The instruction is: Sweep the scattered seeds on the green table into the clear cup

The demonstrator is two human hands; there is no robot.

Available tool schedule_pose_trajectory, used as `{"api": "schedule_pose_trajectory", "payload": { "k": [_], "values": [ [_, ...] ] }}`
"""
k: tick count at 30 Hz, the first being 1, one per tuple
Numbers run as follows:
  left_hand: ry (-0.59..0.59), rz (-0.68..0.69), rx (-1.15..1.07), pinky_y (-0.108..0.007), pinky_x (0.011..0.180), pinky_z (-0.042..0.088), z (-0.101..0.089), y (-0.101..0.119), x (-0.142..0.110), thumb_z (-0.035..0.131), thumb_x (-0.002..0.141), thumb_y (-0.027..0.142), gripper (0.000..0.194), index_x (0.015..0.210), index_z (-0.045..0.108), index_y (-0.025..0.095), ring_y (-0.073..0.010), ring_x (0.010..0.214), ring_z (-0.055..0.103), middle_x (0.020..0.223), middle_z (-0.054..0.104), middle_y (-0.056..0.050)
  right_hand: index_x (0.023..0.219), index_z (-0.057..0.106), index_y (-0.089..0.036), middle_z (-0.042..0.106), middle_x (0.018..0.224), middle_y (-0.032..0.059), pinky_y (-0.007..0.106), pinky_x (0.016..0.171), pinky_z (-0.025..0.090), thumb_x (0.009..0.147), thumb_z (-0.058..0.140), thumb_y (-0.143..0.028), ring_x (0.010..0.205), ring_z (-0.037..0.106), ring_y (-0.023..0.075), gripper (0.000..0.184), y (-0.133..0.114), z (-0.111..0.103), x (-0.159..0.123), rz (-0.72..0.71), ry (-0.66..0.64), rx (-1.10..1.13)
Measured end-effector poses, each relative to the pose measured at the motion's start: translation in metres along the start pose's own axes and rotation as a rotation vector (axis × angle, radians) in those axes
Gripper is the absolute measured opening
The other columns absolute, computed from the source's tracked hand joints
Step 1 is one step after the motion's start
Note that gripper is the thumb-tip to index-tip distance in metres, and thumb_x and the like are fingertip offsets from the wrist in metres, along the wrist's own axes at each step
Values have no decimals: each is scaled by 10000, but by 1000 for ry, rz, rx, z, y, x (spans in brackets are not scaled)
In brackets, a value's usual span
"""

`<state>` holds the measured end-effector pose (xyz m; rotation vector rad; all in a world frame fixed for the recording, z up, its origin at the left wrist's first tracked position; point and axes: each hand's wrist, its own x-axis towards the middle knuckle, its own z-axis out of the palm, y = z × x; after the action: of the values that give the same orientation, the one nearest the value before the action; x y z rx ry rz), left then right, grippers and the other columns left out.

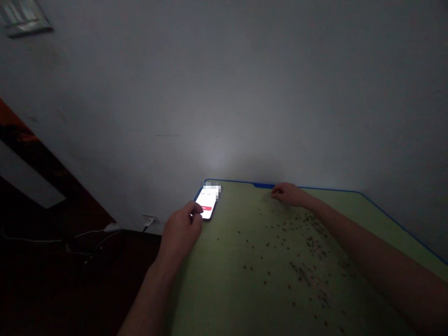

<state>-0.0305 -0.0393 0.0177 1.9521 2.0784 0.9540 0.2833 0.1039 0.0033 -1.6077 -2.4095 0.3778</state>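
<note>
My left hand (182, 229) is at the left edge of the green tabletop, its fingers curled and closed. Its fingertips overlap the lower left corner of a lit phone (207, 201), which lies face up with a red button on a white screen. Whether those fingers hold anything is hidden. Towards the far edge, my right hand (289, 193) has its thumb and fingers pinched together. Beside the fingertips is a faint, thin, clear shape that I cannot make out. Many small dark bits (313, 245) are scattered below and around my right forearm, too small and dim to name.
The green table (224, 280) has a blue rim and stands against a grey wall (224, 93). Down on the left, a white charger (150, 222) sits in a wall socket, with cables and a white plug (112, 227) near the dark floor. Light is dim.
</note>
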Motion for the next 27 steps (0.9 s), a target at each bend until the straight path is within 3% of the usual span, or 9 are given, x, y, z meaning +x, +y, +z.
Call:
{"api": "schedule_pose_trajectory", "payload": {
  "k": [3, 8, 12, 17, 22, 27],
  "values": [
    [-10, -5, -5, -255, 563, 344, -1, 2, -1, 409, 757, 217, 184, 817, 583, 201, -157, 624, 546, 696, 615, -12, 893, 726, -146, 713, 836, 103, 288, 653, 438, 818, 543, -263, 733, 630, 205, 229, -12, 10, -2, -31, -22, 8],
    [-4, -1, -7, -255, 577, 353, -1, 2, -1, 411, 765, 206, 181, 817, 584, 195, -155, 638, 548, 710, 618, -18, 919, 727, -163, 716, 891, 93, 280, 682, 439, 817, 568, -293, 783, 628, 199, 230, -59, 30, -8, -169, -84, 48],
    [-2, 3, 4, -253, 572, 347, 0, 4, -1, 408, 770, 191, 187, 819, 588, 189, -151, 632, 545, 715, 623, -25, 929, 729, -184, 720, 895, 72, 261, 665, 433, 814, 584, -303, 770, 629, 183, 219, -87, 33, -21, -280, -162, 72],
    [26, 13, 5, -252, 579, 349, 0, 3, -1, 404, 777, 192, 184, 820, 583, 191, -152, 642, 548, 724, 625, -28, 967, 720, -188, 717, 922, 73, 251, 669, 426, 836, 559, -288, 782, 626, 174, 230, -110, 28, -16, -342, -178, 73],
    [49, 21, -10, -248, 584, 356, 2, 1, -1, 408, 778, 199, 174, 809, 579, 194, -149, 641, 545, 720, 618, -22, 995, 709, -206, 716, 943, 78, 266, 656, 415, 851, 534, -347, 794, 621, 188, 267, -135, 42, -3, -346, -154, 56],
    [52, 17, -7, -248, 570, 347, 2, 0, -1, 417, 772, 199, 176, 815, 587, 195, -146, 619, 536, 709, 616, -18, 973, 719, -231, 724, 884, 55, 264, 614, 401, 809, 576, -350, 727, 619, 181, 248, -148, 49, -26, -402, -218, 55]
  ]
}}
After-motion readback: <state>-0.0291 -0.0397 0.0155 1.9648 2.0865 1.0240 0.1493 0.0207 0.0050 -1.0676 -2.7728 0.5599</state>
